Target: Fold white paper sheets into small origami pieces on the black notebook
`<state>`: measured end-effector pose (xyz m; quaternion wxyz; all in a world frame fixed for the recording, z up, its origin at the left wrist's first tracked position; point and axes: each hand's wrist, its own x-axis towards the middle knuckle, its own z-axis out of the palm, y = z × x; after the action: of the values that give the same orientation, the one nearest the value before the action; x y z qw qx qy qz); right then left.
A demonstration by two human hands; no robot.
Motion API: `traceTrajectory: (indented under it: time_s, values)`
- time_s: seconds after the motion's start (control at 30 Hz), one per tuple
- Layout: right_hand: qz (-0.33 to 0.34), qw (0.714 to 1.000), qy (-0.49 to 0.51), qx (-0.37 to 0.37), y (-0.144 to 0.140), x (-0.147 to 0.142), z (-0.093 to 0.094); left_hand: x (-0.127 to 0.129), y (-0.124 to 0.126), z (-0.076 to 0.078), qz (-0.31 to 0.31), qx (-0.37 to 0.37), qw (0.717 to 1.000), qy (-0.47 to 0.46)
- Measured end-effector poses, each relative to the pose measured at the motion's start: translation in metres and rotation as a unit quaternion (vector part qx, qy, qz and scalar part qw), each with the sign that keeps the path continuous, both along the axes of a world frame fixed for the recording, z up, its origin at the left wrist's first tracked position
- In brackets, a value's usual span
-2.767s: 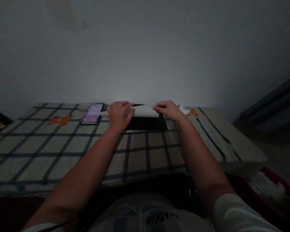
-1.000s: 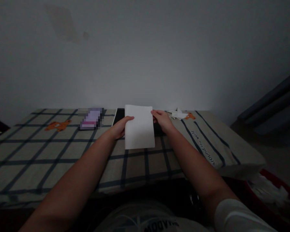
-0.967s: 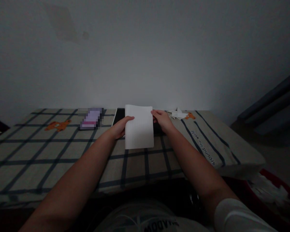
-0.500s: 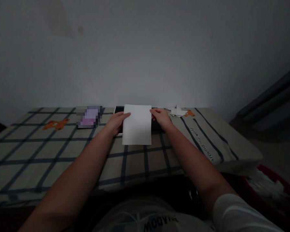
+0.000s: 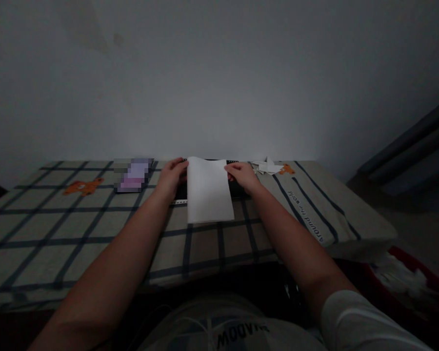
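Note:
A white sheet of paper [image 5: 209,192] hangs between my hands, its top edge slightly curved. My left hand [image 5: 172,176] is at the paper's upper left edge, fingers bent and closed against it. On the other side, my right hand [image 5: 242,175] pinches the upper right edge between thumb and fingers. Behind and under the sheet lies a flat black thing [image 5: 237,190] with a row of small marks along its white border; the paper and hands cover most of it. To the right rests a folded white paper piece [image 5: 268,166].
A checked cloth [image 5: 131,229] covers the table, which meets a plain wall [image 5: 219,83]. A phone with a blurred screen [image 5: 134,175] lies to the left. Beyond the table's right corner stands a red bin [image 5: 424,273] holding white scraps.
The sheet's top edge has gone from nearly straight to curved, and its lower right corner has swung outward. My left hand has shifted slightly up and away along the left edge.

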<state>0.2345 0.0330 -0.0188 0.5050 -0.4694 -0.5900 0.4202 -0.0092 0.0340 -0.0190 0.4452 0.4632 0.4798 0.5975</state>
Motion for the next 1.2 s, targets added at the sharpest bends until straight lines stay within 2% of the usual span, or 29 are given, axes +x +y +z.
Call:
traceTrajectory:
  time_s: [0.07,0.2,0.27,0.33,0.43,0.5,0.7,0.97,1.2]
  values:
    - [0.018,1.0,-0.012,-0.008,-0.003,0.0,0.003,-0.003,-0.001,0.005,0.057,0.063,0.994,0.067]
    - [0.078,0.996,-0.051,-0.006,-0.012,0.0,0.009,-0.005,-0.011,0.019,0.041,0.115,0.977,0.172]
    - [0.104,0.992,-0.077,-0.008,-0.018,-0.001,0.011,-0.004,-0.018,0.026,-0.009,0.1,0.973,0.208]
    - [0.14,0.984,-0.109,-0.002,-0.023,-0.002,0.013,-0.003,-0.025,0.03,-0.094,0.037,0.969,0.227]
    - [0.17,0.975,-0.142,0.004,-0.026,-0.003,0.014,0.0,-0.031,0.032,-0.214,-0.031,0.938,0.272]
    - [0.174,0.973,-0.152,0.005,-0.027,-0.005,0.013,0.002,-0.031,0.03,-0.245,-0.03,0.92,0.306]
    - [0.166,0.974,-0.155,0.004,-0.026,-0.007,0.011,0.006,-0.028,0.021,-0.2,0.031,0.909,0.365]
    - [0.171,0.975,-0.145,0.003,-0.027,-0.007,0.01,0.006,-0.026,0.019,-0.2,0.028,0.91,0.362]
    - [0.166,0.97,-0.176,0.006,-0.027,-0.007,0.011,0.007,-0.028,0.022,-0.212,0.015,0.903,0.374]
